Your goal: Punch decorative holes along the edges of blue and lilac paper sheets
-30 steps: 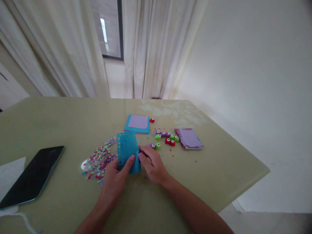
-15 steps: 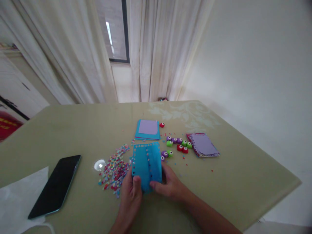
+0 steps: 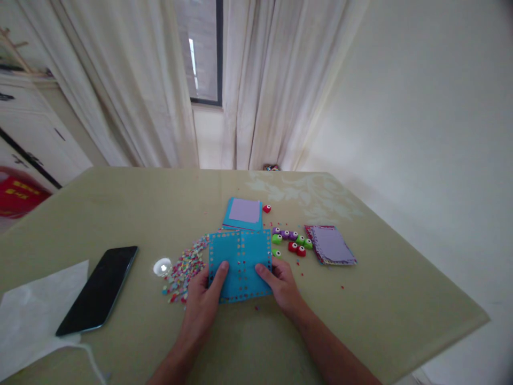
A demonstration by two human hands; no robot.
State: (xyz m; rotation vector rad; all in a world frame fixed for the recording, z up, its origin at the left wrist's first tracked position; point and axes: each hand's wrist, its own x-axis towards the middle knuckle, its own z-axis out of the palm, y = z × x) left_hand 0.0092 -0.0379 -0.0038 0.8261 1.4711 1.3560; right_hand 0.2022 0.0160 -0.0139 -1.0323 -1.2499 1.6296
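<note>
A blue sheet of paper (image 3: 250,267) with rows of punched holes along its edges and down its middle is spread between my hands above the table. My left hand (image 3: 206,289) grips its left side, thumb on top. On the right side my right hand (image 3: 282,283) pinches it the same way, fingers behind. Beyond it lies a stack of blue and lilac paper (image 3: 244,211). Left of the sheet is a heap of colourful paper bits (image 3: 186,270), partly covered by my left hand. Small red, green and purple eyed pieces (image 3: 296,248) sit to the right.
A stack of hole-edged paper topped with lilac (image 3: 333,245) lies at the right. At the left are a black phone (image 3: 98,291), a white sheet (image 3: 36,315), a white cable (image 3: 94,363) and a small clear round dish (image 3: 162,267). The table's edge (image 3: 441,347) runs along the right.
The blue sheet has been opened out flat and looks wider. My hands have moved apart to its two sides. The camera view has shifted slightly.
</note>
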